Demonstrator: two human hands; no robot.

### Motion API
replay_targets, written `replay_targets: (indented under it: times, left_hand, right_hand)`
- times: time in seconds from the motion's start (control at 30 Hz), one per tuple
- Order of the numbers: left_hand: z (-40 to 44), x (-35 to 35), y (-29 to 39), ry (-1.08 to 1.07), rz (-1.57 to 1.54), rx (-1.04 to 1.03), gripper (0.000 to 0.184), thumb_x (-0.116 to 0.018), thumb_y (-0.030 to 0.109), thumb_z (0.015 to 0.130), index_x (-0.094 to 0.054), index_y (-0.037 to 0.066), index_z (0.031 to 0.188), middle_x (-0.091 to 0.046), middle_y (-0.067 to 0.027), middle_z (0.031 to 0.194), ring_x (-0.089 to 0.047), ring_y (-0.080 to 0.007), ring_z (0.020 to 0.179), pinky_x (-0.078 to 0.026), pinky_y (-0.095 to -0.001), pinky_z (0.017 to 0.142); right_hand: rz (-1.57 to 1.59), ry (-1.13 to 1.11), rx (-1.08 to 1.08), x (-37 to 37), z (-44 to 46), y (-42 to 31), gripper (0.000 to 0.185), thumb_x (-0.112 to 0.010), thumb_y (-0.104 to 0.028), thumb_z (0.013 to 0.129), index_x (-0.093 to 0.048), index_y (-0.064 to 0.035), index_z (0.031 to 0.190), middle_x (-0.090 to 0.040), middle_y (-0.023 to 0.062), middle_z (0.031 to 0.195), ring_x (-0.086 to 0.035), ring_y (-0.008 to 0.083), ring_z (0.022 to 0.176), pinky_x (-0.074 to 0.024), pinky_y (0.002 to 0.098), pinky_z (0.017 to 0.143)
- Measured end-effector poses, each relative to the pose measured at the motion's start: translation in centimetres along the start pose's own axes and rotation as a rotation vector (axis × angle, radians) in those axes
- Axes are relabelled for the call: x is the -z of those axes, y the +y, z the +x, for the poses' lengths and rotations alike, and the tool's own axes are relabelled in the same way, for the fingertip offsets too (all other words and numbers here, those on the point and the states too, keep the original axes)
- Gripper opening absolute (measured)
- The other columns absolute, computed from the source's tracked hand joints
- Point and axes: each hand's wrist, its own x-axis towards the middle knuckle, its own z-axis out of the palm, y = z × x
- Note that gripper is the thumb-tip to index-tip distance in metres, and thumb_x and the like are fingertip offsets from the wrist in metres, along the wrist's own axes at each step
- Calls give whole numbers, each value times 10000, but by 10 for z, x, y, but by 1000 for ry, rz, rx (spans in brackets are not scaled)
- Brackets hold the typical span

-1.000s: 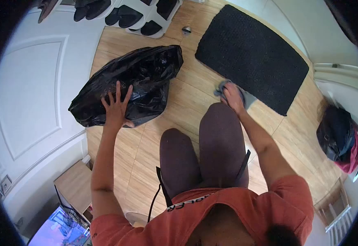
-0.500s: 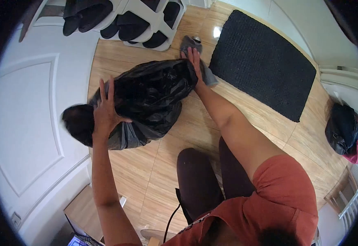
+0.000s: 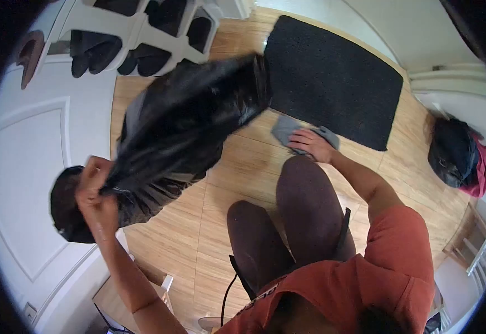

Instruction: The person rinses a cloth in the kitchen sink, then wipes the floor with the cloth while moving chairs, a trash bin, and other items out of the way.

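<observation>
A large black plastic bag (image 3: 193,111) hangs at a slant over the floor on the left, its far end blurred by motion. My left hand (image 3: 95,186) is closed around the gathered near end of it. Just behind that hand sits a dark rounded thing (image 3: 67,209), whose kind I cannot make out. On the floor in front of my knee lies a crumpled grey cloth (image 3: 283,129). My right hand (image 3: 312,145) presses down on this cloth, fingers together and curled over it.
A black floor mat (image 3: 332,78) lies ahead, by the curved wall. White shoe racks (image 3: 134,30) with dark shoes stand at the upper left, close to a white door (image 3: 31,167). Dark and pink bags (image 3: 453,153) rest at the right. A wooden piece of furniture (image 3: 123,295) is at the lower left.
My left hand, spread against the bag before, is now closed on it and has moved left and nearer. My right hand has left the bag's far end and drawn the cloth toward my knees.
</observation>
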Motion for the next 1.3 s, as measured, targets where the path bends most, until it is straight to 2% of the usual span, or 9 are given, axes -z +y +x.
replay_targets:
  times: [0.2,0.5,0.57,0.67,0.87,0.93,1.07,1.2,1.3]
  left_hand:
    - [66,-22,52,241,103,22,205,-625,26,799,-599,-62,983,-589,-42,805,-522,-116,789,-385,-203,767]
    - [153,-139,118,149,-303,-129,265,-705,132,772,-676,9,1005,-641,33,764,-503,-56,693,-400,-198,653]
    - [161,-171,114,88,42,-244,317,-723,279,748,-691,43,957,-684,-116,781,-646,-257,723,-470,-305,673]
    - [148,-209,117,-33,251,-159,384,-708,344,749,-674,89,1035,-672,-166,888,-636,-343,842,-488,-373,694]
    - [90,-222,141,408,656,-549,486,-650,303,834,-520,109,1260,-565,-119,1187,-514,-282,1134,-453,-417,894]
    - [60,-224,130,555,108,-821,420,-623,144,856,-517,75,1257,-532,-123,1233,-458,-303,1195,-402,-416,958]
    - [-69,-249,32,197,130,-536,373,-522,-23,861,-520,33,1230,-508,-170,1240,-457,-320,1180,-384,-395,965]
    - [-231,-292,-176,-310,134,427,593,-575,168,862,-319,67,1387,-322,-179,1418,-237,-395,1322,-311,-432,1053]
    - [-294,-330,-214,-343,108,307,873,-687,223,761,-134,168,1435,-194,-170,1471,-86,-391,1358,-236,-588,1017]
  right_hand:
    - [-245,537,-751,-13,-147,-24,586,-646,-65,634,-532,-145,1203,-469,94,1261,-395,329,1228,-271,487,1066]
    - [-253,543,-753,-20,-155,-18,636,-660,-104,684,-455,-189,1280,-410,67,1313,-327,300,1284,-187,471,1119]
    - [-259,526,-778,-21,-154,-19,633,-657,-101,687,-459,-194,1280,-407,57,1317,-320,288,1291,-188,464,1120]
    - [-232,548,-742,-20,-156,-21,617,-655,-116,695,-465,-194,1277,-409,43,1323,-324,275,1291,-188,456,1122]
    - [-263,589,-727,-24,-156,-19,603,-653,-112,699,-474,-192,1269,-425,48,1317,-336,265,1285,-188,457,1121]
    - [-277,570,-741,-26,-154,-19,590,-650,-112,702,-479,-189,1262,-428,48,1314,-335,263,1286,-190,458,1121]
    - [-323,554,-762,-24,-154,-20,555,-646,-111,711,-496,-180,1241,-436,41,1306,-334,252,1288,-193,455,1121]
    - [-345,577,-765,-26,-152,-23,546,-642,-116,717,-493,-179,1239,-434,33,1310,-339,244,1287,-193,452,1119]
    - [-385,569,-774,-31,-153,-31,539,-637,-119,718,-494,-168,1236,-431,37,1319,-337,246,1291,-211,449,1103]
